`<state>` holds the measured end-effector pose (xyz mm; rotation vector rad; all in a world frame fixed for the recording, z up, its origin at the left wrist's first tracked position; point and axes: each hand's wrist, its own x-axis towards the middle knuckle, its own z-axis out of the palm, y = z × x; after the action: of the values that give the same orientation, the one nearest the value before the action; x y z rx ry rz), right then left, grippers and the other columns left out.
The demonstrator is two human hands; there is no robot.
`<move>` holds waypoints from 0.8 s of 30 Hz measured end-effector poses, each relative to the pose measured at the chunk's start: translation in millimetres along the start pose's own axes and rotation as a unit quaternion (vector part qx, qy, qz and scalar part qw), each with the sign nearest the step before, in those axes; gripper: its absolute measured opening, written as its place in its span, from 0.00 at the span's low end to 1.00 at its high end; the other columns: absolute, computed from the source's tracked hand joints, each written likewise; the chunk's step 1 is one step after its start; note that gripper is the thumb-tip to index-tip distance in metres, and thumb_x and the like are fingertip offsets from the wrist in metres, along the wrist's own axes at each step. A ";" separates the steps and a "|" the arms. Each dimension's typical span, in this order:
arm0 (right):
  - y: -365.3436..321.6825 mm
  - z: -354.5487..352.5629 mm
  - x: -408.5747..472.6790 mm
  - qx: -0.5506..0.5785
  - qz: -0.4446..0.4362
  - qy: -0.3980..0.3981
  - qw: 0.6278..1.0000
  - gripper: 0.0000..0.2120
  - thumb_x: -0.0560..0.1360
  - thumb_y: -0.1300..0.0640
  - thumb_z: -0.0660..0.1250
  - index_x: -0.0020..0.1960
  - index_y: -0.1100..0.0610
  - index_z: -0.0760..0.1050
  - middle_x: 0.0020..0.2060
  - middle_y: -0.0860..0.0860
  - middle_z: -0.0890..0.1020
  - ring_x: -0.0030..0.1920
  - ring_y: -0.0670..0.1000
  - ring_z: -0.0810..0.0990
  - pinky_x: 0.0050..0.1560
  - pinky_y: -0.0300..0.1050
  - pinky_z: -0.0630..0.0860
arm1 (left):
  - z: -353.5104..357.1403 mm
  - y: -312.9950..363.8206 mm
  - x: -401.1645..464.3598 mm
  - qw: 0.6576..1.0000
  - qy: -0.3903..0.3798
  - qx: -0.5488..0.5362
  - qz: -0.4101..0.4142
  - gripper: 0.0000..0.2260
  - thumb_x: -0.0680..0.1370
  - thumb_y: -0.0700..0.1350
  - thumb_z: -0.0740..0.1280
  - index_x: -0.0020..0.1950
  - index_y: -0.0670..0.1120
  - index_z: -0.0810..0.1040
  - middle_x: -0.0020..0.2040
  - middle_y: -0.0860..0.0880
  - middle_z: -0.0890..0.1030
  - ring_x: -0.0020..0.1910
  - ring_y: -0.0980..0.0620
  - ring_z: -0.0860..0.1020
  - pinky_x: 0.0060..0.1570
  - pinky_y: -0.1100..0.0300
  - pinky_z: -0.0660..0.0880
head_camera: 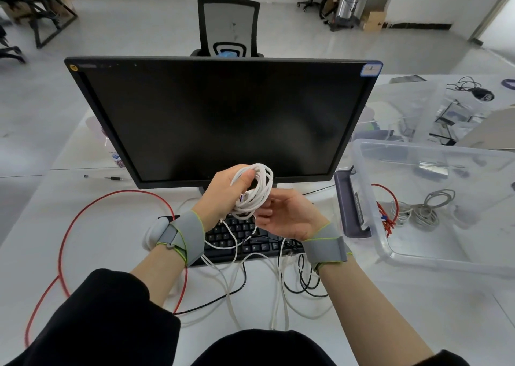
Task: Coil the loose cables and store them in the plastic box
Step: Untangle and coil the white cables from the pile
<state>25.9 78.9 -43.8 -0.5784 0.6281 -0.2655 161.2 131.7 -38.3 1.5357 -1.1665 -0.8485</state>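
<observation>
My left hand [223,195] grips a coil of white cable [257,191] in front of the monitor, thumb over the loops. My right hand [289,215] is palm up beside it, fingers touching the coil's lower right side. A loose tail of the white cable hangs from the coil down over the keyboard [245,237]. The clear plastic box [390,251] stands to the right and holds a coiled grey cable [426,211] and a red cable bundle [386,218]. A long red cable [72,223] loops over the table at left. White and black cables [281,296] lie tangled in front of the keyboard.
A large black monitor [223,120] stands just behind my hands. A white mouse [154,233] lies by my left wrist. The box's dark lid handle [351,204] faces the keyboard. More clear containers [404,109] and a black cable [473,89] sit at the back right.
</observation>
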 end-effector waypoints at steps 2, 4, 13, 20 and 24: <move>-3.8 3.0 -1.3 -0.073 -0.038 0.071 0.994 0.12 0.77 0.60 0.60 0.35 0.56 0.72 0.27 0.48 0.66 0.28 0.45 0.60 0.30 0.36 0.57 | -3.2 -2.1 1.3 0.999 0.027 0.044 -0.015 0.08 0.81 0.44 0.59 0.52 0.46 0.78 0.45 0.52 0.79 0.47 0.54 0.76 0.47 0.66 0.72; -6.3 5.1 -0.5 -0.109 -0.132 0.135 0.976 0.09 0.79 0.60 0.61 0.41 0.57 0.74 0.31 0.49 0.68 0.28 0.45 0.63 0.30 0.35 0.59 | -7.8 -6.4 2.0 0.992 0.059 0.108 -0.036 0.09 0.81 0.45 0.59 0.54 0.45 0.78 0.48 0.50 0.79 0.50 0.52 0.76 0.54 0.59 0.71; -1.3 25.0 -4.5 -0.666 -0.319 0.100 0.667 0.10 0.77 0.59 0.65 0.56 0.54 0.81 0.49 0.48 0.76 0.46 0.41 0.66 0.50 0.29 0.64 | -17.3 -20.9 5.9 0.979 0.051 0.150 -0.125 0.12 0.79 0.47 0.62 0.37 0.47 0.76 0.34 0.49 0.75 0.38 0.48 0.71 0.43 0.55 0.68; -5.5 35.1 -7.3 -0.756 -0.265 0.040 0.598 0.12 0.77 0.61 0.63 0.58 0.56 0.80 0.48 0.56 0.81 0.45 0.48 0.71 0.48 0.32 0.58 | -16.2 -24.5 4.8 0.984 0.011 0.081 -0.155 0.12 0.80 0.43 0.61 0.41 0.38 0.79 0.39 0.43 0.78 0.40 0.49 0.73 0.45 0.55 0.68; -7.4 33.6 -3.7 -0.763 -0.195 0.043 0.615 0.12 0.77 0.59 0.63 0.57 0.53 0.80 0.37 0.46 0.73 0.44 0.47 0.69 0.41 0.31 0.59 | -14.6 -29.2 2.8 0.983 -0.007 0.067 -0.169 0.16 0.81 0.45 0.60 0.45 0.32 0.77 0.40 0.41 0.76 0.41 0.48 0.72 0.46 0.55 0.68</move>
<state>43.4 88.7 -15.6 -2.4209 0.7123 -0.0945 183.1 134.7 -62.4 1.8754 -1.0039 -1.0200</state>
